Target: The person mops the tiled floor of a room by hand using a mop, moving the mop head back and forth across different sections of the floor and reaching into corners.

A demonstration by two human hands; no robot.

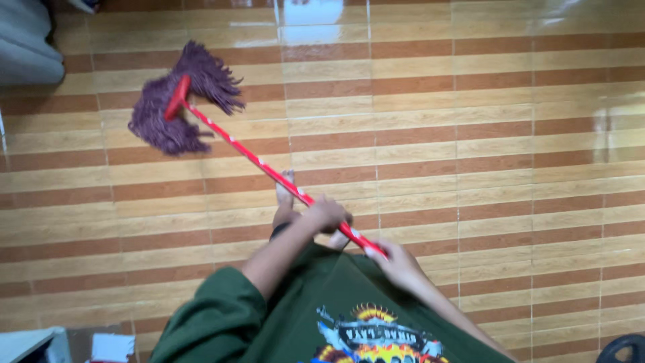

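Observation:
I look down at a mop with a red handle [248, 156] and a purple string head [176, 101] that lies spread on the floor at the upper left. My left hand [326, 214] grips the handle partway up. My right hand [396, 262] holds the handle's near end, close to my green shirt [282, 316]. My bare foot [285, 195] shows under the handle, just beyond my left hand.
The floor [470, 134] is glossy tile with tan and brown stripes and looks wet at the top. A grey object [27, 47] sits at the upper left corner. Pale boxes [40, 344] lie at the lower left, a dark round thing [621, 348] at the lower right.

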